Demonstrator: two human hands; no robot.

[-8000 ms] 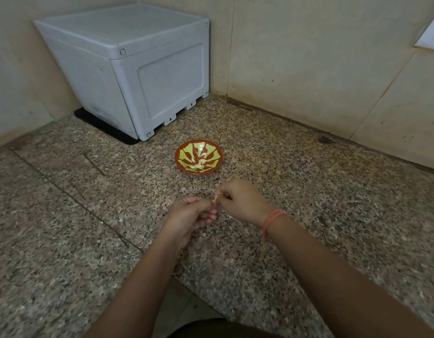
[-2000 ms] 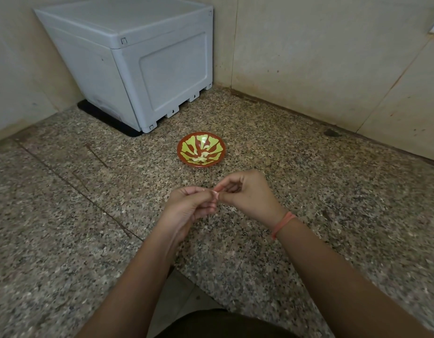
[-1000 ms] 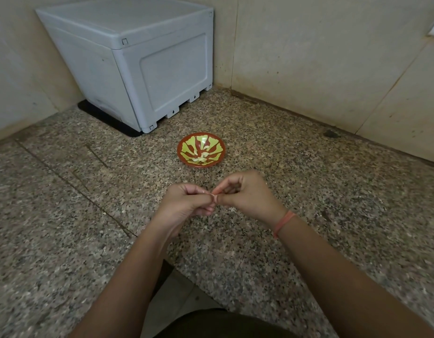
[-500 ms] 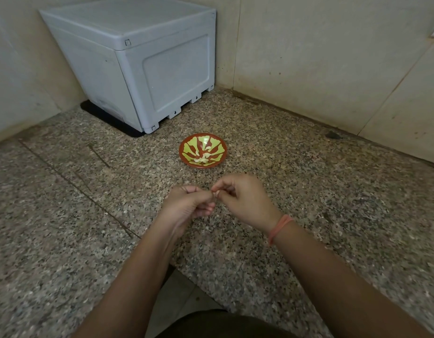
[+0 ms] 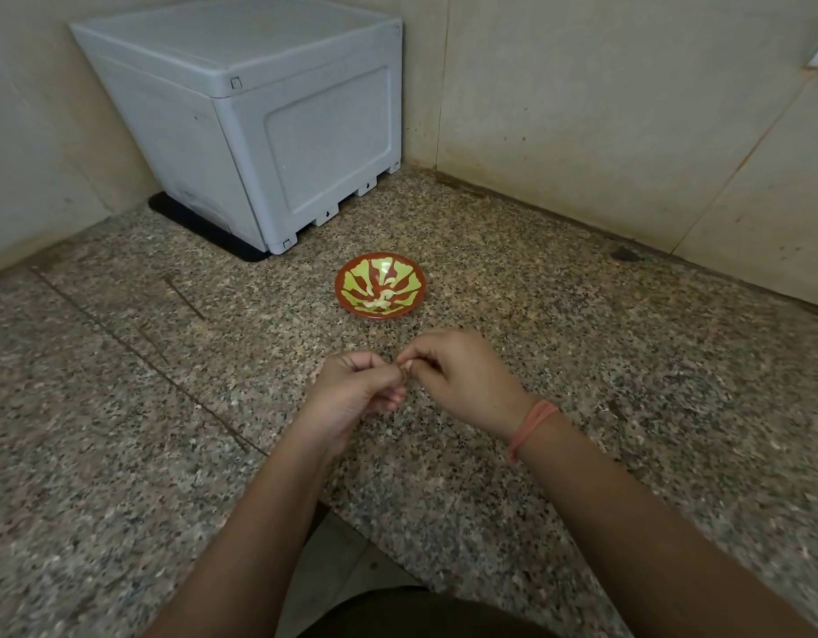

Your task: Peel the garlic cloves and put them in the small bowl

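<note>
Head view: your left hand and right hand pinch one garlic clove between curled fingertips, near the small bowl holding peeled cloves.

Wrist band: thin salmon-orange thread, wound a few times round the right wrist; one short loose end hangs at its lower side.
Right hand: bare, just above the wrist band.
Left hand: bare, to the left of the wrist band.
Forearms: both uncovered — no cloth on them below the wrist band.
Garment: dark brown cloth, well below the wrist band — only its curved edge shows.
</note>
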